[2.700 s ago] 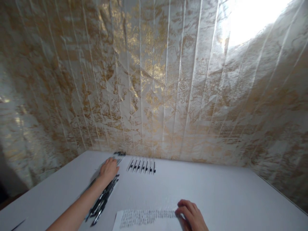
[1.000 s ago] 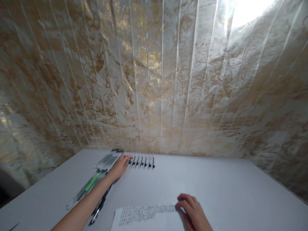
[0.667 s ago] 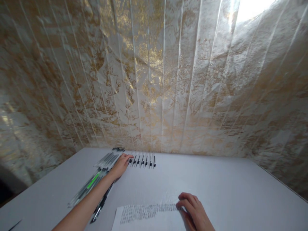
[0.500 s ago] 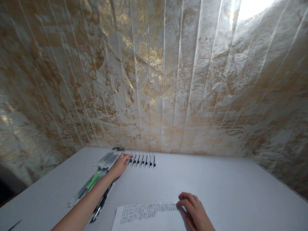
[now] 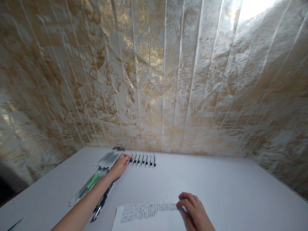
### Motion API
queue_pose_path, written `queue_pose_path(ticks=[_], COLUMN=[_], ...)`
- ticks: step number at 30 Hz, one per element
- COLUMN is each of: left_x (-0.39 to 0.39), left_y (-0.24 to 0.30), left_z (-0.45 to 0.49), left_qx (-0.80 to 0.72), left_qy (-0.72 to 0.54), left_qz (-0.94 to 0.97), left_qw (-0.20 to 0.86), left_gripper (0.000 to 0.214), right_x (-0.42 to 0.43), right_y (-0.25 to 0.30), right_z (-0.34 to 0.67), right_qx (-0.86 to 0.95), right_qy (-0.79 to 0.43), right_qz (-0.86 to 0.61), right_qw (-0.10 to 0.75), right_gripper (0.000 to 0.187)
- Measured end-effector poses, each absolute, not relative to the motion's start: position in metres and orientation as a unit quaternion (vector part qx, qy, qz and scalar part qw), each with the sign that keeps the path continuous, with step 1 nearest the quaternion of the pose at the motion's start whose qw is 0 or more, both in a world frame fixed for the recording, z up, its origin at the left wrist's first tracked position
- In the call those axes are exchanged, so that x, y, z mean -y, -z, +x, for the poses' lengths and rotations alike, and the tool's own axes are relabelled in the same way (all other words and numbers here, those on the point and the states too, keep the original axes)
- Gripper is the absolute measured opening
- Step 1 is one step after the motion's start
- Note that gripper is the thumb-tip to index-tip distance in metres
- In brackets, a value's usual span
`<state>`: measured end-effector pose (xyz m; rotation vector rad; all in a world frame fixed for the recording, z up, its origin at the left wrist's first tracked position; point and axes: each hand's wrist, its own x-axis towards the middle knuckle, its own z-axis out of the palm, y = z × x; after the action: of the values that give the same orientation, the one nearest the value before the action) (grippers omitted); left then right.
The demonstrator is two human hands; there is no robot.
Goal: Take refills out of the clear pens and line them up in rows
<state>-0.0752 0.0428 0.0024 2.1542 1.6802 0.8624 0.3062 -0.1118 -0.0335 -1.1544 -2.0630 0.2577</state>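
My left hand (image 5: 121, 166) reaches over the table's far left side. Its fingers are closed at the left end of a row of slim pens (image 5: 142, 160) with black parts, pinching what looks like the end pen; the fingers partly hide it. Near the front, my right hand (image 5: 194, 208) rests at the upper right corner of a sheet of paper (image 5: 144, 223) covered in rows of dark writing. Its fingers are bent and loosely apart, with nothing visible in them, and the index fingertip touches the paper.
Grey-clear pen parts (image 5: 108, 158) lie left of my left hand, with small black pieces (image 5: 118, 149) behind them. Nearer are clear tubes with a bright green strip (image 5: 93, 179) and black pens (image 5: 102, 203) beside my forearm. A patterned foil-like sheet (image 5: 154, 80) rises behind the white table (image 5: 228, 186).
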Motion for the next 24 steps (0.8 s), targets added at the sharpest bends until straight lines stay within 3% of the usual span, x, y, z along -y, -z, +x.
queue_pose_path(ticks=[18, 24], left_x=[-0.037, -0.0432], left_y=[-0.0032, 0.0012], left_z=[-0.0749, -0.0719], left_qx=[-0.584, -0.585], left_qy=[-0.3, -0.298], left_qz=[0.744, 0.746], left_qw=[0.123, 0.112], left_gripper=[0.029, 0.014], right_x=[0.1107, 0.1106], right_y=[0.0354, 0.0354], right_z=[0.3049, 0.306], right_qx=[0.803, 0.807], right_qy=[-0.095, -0.102], right_qz=[-0.445, -0.449], right_qw=[0.385, 0.37], right_gripper=[0.024, 0.023])
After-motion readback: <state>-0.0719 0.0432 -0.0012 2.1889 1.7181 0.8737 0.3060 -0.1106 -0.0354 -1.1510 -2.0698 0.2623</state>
